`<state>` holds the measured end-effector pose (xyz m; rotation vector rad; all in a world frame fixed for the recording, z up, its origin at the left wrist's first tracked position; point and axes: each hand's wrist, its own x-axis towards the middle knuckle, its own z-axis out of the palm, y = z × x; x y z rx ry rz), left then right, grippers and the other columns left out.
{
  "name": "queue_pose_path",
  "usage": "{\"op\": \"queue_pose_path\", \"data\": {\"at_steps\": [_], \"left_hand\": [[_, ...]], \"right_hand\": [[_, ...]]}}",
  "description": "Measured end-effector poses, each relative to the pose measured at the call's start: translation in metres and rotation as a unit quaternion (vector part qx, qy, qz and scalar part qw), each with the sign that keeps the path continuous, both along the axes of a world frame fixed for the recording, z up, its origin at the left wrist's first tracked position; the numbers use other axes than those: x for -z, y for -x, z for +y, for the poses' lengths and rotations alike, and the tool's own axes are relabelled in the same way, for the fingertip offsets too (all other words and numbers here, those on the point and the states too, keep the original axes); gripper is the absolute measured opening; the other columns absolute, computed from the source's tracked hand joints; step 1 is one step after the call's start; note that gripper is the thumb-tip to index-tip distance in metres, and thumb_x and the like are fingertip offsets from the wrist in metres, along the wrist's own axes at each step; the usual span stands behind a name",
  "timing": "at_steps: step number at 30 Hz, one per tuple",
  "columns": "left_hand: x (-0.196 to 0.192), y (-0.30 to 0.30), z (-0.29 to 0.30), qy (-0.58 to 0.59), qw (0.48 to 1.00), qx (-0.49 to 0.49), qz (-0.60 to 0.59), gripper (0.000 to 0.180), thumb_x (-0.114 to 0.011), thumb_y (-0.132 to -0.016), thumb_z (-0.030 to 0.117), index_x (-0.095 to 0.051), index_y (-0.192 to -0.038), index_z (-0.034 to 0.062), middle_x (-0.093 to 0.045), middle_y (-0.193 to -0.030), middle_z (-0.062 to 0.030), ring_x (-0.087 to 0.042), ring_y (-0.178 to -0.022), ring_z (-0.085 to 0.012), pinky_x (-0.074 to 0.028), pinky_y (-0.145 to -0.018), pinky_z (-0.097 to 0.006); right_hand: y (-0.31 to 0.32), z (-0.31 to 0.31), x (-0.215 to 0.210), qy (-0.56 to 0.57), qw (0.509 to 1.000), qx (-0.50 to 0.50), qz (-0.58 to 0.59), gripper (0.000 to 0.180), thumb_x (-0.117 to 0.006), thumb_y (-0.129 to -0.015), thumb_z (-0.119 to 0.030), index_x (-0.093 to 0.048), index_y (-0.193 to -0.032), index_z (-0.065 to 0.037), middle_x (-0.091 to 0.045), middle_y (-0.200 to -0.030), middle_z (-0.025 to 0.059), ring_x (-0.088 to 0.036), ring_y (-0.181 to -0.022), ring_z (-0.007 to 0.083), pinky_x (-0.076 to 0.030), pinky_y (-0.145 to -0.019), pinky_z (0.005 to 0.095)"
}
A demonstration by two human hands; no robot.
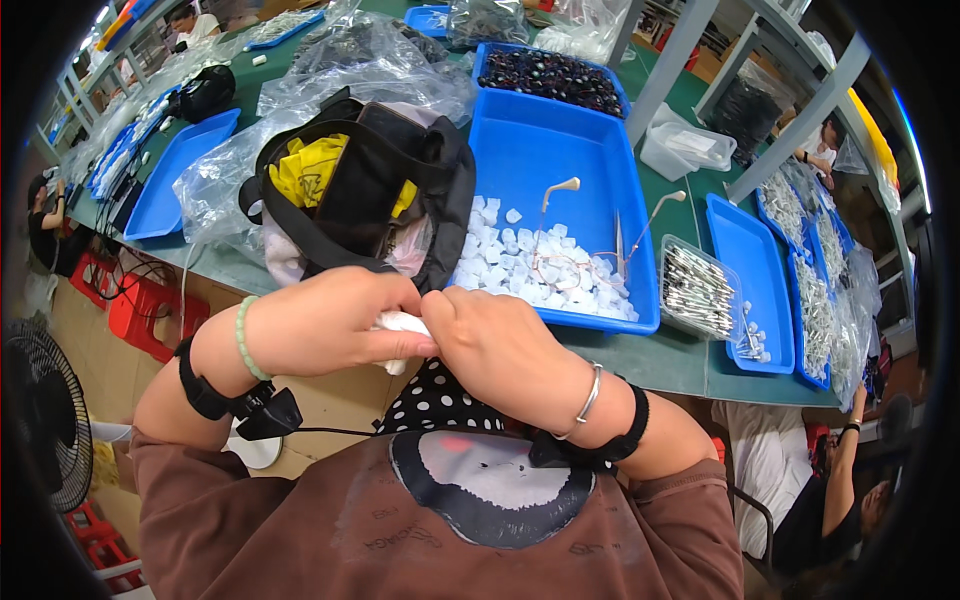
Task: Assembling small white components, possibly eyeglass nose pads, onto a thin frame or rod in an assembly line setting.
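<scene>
Left hand [320, 325] and right hand [500, 350] pressed together, both clamped on small white piece [403, 323], held off table's near edge. Black bag [370, 190] set at near edge. Blue tray [560, 150] with white pieces [540, 265] placed right of bag.

Blue tray [560, 150] of white pieces [540, 265], black bag [385, 190], floor fan [40, 415]

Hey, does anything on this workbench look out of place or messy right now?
One thing stands out: a black bag stuffed with yellow cloth sits on the green table, its edge over the rim of the blue tray of small white parts. Both hands hold a white piece together.
</scene>
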<state>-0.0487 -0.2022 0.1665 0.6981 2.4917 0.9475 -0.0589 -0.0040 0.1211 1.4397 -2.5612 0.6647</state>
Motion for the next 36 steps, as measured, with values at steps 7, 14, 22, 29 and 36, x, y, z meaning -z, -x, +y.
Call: {"op": "queue_pose_path", "data": {"at_steps": [7,14,22,29,36], "left_hand": [[0.001,-0.002,-0.012,0.002,0.976,0.173,-0.134,0.032,-0.05,-0.096,0.03,-0.062,-0.09,0.0006,-0.063,-0.076,-0.0098,-0.058,-0.068,-0.0196,-0.045,-0.065,-0.032],[0.014,-0.018,-0.011,-0.171,0.931,0.257,-0.194,0.042,-0.042,-0.099,0.034,-0.056,-0.078,0.0005,-0.055,-0.065,-0.0078,-0.052,-0.062,-0.0173,-0.043,-0.06,-0.031],[-0.029,-0.036,-0.025,-0.059,0.932,0.338,-0.113,0.03,-0.045,-0.097,0.028,-0.057,-0.084,0.0032,-0.058,-0.073,-0.0132,-0.057,-0.07,-0.032,-0.046,-0.064,-0.037],[-0.021,0.023,-0.036,0.178,0.905,-0.077,0.38,0.033,-0.062,-0.085,0.035,-0.058,-0.094,0.0037,-0.061,-0.079,-0.012,-0.062,-0.076,-0.0283,-0.048,-0.065,-0.039],[0.038,0.041,-0.001,0.26,0.921,0.009,0.29,0.041,-0.058,-0.087,0.032,-0.053,-0.108,-0.0028,-0.061,-0.089,-0.0153,-0.063,-0.08,-0.0303,-0.052,-0.066,-0.037]], "right_hand": [[-0.002,0.013,-0.021,-0.031,0.983,-0.17,-0.059,0.011,-0.053,-0.082,-0.009,-0.045,-0.083,-0.001,-0.054,-0.071,0.0119,-0.059,-0.065,0.0292,-0.047,-0.056,0.0371],[-0.001,0.015,-0.026,0.062,0.918,-0.303,-0.248,0.018,-0.053,-0.092,-0.016,-0.047,-0.081,-0.003,-0.048,-0.067,0.0121,-0.052,-0.061,0.0332,-0.041,-0.055,0.0398],[0.005,0.041,-0.03,0.016,0.749,-0.474,-0.463,0.02,-0.048,-0.095,-0.013,-0.059,-0.094,0.004,-0.058,-0.074,0.0147,-0.056,-0.064,0.0304,-0.044,-0.057,0.0372],[0.008,0.033,-0.046,0.146,0.94,-0.031,-0.308,0.015,-0.06,-0.088,-0.013,-0.061,-0.098,-0.002,-0.061,-0.073,0.0107,-0.06,-0.064,0.0228,-0.046,-0.061,0.032],[0.045,-0.012,0.002,0.171,0.984,0.028,-0.036,0.027,-0.057,-0.084,-0.008,-0.054,-0.11,-0.003,-0.058,-0.097,0.0163,-0.06,-0.08,0.0365,-0.049,-0.065,0.0424]]}}
